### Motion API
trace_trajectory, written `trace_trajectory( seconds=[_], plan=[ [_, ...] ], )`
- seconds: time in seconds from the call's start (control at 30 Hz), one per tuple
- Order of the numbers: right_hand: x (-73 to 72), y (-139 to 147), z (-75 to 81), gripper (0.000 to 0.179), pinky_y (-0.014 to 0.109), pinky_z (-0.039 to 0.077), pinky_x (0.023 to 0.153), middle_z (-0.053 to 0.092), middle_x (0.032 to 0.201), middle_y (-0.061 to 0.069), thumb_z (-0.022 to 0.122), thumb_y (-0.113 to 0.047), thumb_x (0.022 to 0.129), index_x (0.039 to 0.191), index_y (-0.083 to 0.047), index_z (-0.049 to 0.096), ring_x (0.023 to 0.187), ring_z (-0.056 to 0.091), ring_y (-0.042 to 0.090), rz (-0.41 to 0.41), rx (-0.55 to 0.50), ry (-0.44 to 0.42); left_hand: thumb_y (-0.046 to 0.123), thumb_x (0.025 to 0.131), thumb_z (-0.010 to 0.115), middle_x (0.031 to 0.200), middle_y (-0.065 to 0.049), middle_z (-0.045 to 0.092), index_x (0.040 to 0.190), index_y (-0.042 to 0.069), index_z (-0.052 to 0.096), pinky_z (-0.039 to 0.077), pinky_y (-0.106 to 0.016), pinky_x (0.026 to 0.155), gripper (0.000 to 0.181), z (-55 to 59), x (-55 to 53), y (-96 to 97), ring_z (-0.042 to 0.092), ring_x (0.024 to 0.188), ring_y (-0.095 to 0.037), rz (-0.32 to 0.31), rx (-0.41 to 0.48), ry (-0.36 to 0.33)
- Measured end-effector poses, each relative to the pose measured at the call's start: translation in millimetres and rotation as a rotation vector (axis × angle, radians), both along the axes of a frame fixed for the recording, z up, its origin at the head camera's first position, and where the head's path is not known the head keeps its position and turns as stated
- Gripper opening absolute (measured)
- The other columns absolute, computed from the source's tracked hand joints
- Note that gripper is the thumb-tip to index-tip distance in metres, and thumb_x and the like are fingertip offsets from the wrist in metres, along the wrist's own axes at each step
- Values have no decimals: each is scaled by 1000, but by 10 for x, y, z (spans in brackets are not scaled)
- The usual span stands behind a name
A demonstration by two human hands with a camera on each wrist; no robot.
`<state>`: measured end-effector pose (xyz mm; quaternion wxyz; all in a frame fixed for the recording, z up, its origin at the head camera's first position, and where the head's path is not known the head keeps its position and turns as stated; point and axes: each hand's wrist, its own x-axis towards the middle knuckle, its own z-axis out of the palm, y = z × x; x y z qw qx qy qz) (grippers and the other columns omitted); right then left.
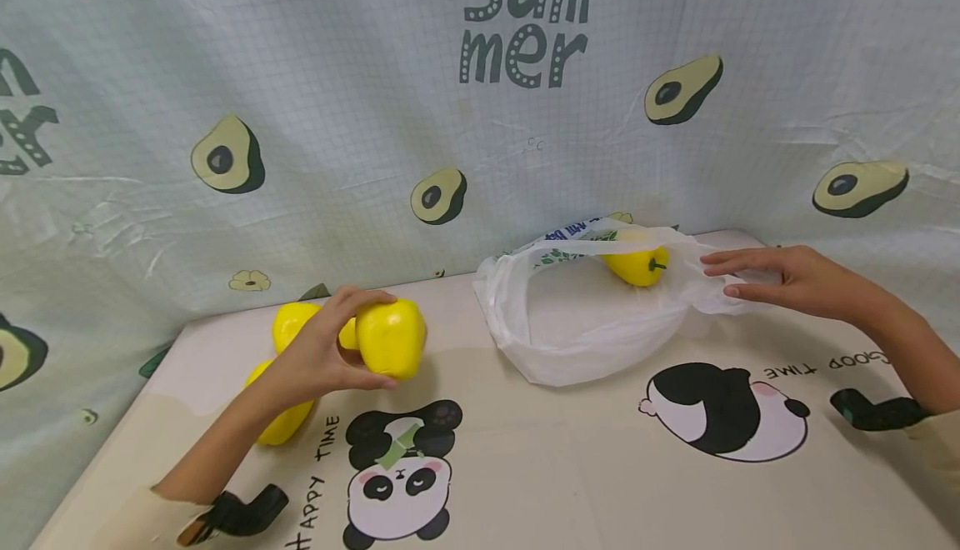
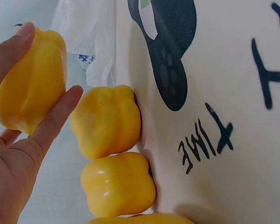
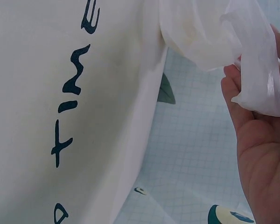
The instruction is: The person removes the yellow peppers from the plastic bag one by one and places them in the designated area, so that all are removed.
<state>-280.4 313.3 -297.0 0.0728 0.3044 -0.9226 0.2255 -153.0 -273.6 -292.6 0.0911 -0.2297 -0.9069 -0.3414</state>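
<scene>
My left hand (image 1: 330,350) grips a yellow bell pepper (image 1: 392,338) between thumb and fingers, raised above the table. In the left wrist view the same pepper (image 2: 35,79) stands apart from other yellow peppers (image 2: 107,121) on the table. A white plastic bag (image 1: 592,362) lies with its mouth spread open toward me. Inside it rests a yellow bell pepper (image 1: 636,267) with a green stem. At the bag's right side my right hand (image 1: 798,283) holds its gathered handle (image 3: 263,70) between thumb and fingers; part of the grip is hidden behind the plastic.
Several yellow peppers (image 1: 281,425) sit at the table's left, partly behind my left forearm. The table cover (image 1: 525,467) bears printed pandas and lettering. A pale curtain (image 1: 337,117) with avocado prints hangs right behind the table's back edge.
</scene>
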Motion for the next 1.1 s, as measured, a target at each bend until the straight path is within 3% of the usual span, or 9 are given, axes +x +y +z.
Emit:
trace_trajectory(
  seconds=[0.33, 0.67, 1.1],
  plan=[
    [19, 1, 8, 35, 6, 43, 83, 64, 132, -20, 78, -23, 91, 125, -29, 73, 114, 40, -26, 3, 2, 14, 18, 68, 96, 132, -8, 44, 141, 19, 52, 62, -33, 80, 85, 9, 71, -79, 52, 116, -33, 12, 33, -42],
    [14, 3, 1, 35, 8, 45, 83, 63, 132, -19, 77, -25, 92, 126, -29, 73, 114, 40, -26, -14, 15, 6, 20, 66, 98, 126, -6, 45, 141, 19, 51, 61, -30, 80, 88, 8, 129, -176, 52, 112, -30, 48, 6, -18],
    [32, -5, 57, 34, 8, 45, 83, 64, 131, -19, 77, -24, 92, 125, -28, 73, 113, 38, -28, -14, 5, -7, 15, 67, 96, 143, -8, 44, 144, 14, 46, 61, -30, 82, 92, 10, 249, -296, 51, 118, -33, 63, 39, -18]
  ],
)
